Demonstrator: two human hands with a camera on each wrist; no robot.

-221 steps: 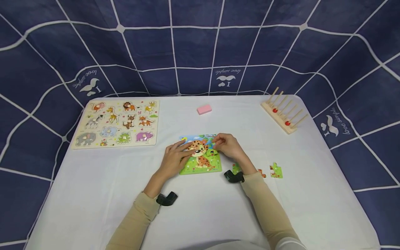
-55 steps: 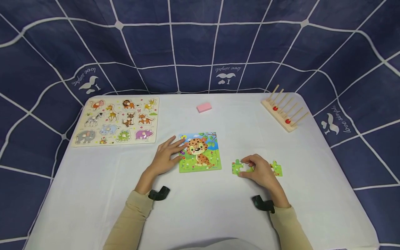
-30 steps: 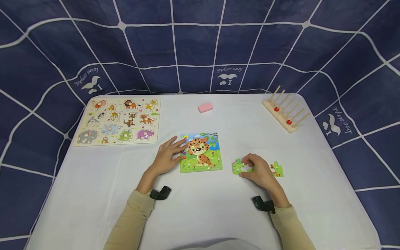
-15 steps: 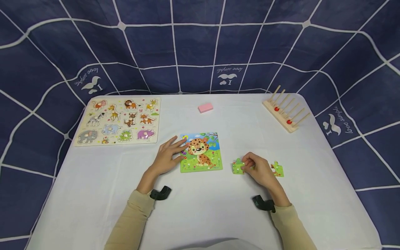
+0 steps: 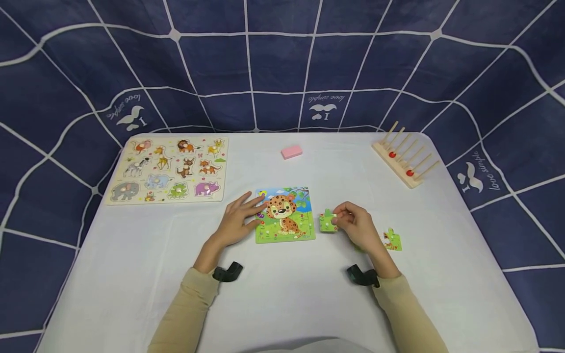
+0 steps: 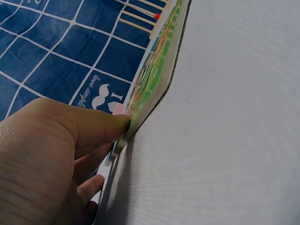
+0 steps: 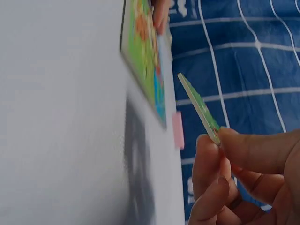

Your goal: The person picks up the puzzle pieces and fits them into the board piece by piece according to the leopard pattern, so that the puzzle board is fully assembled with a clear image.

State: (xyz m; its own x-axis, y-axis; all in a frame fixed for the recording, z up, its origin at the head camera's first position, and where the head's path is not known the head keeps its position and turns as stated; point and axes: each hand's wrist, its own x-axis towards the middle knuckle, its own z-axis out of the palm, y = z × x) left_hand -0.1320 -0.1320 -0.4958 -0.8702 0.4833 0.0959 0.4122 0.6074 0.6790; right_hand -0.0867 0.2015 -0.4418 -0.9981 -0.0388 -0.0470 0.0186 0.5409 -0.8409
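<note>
A square jigsaw board (image 5: 282, 214) with a spotted leopard cub on grass lies mid-table. My left hand (image 5: 236, 220) rests on its left edge, fingers spread and fairly straight; in the left wrist view the thumb (image 6: 101, 125) touches the board's rim. Between thumb and fingers my right hand (image 5: 359, 228) pinches a green jigsaw piece (image 5: 327, 222), just right of the board. The right wrist view shows this piece (image 7: 200, 108) tilted and clear of the table. Another green piece lies mostly hidden beneath the right hand. A green-and-orange piece (image 5: 392, 240) lies farther right.
At the back left lies a wooden animal peg puzzle (image 5: 167, 169). A pink block (image 5: 292, 152) sits at the back middle. At the back right stands a wooden peg rack (image 5: 399, 164) with upright rods and two red beads. A dark blue checked cloth (image 5: 282, 63) hangs behind.
Over the last second, my right hand has closed on the green piece, lifted it and carried it left towards the board. Several seconds ago it was at the board's upper right. The left hand stays.
</note>
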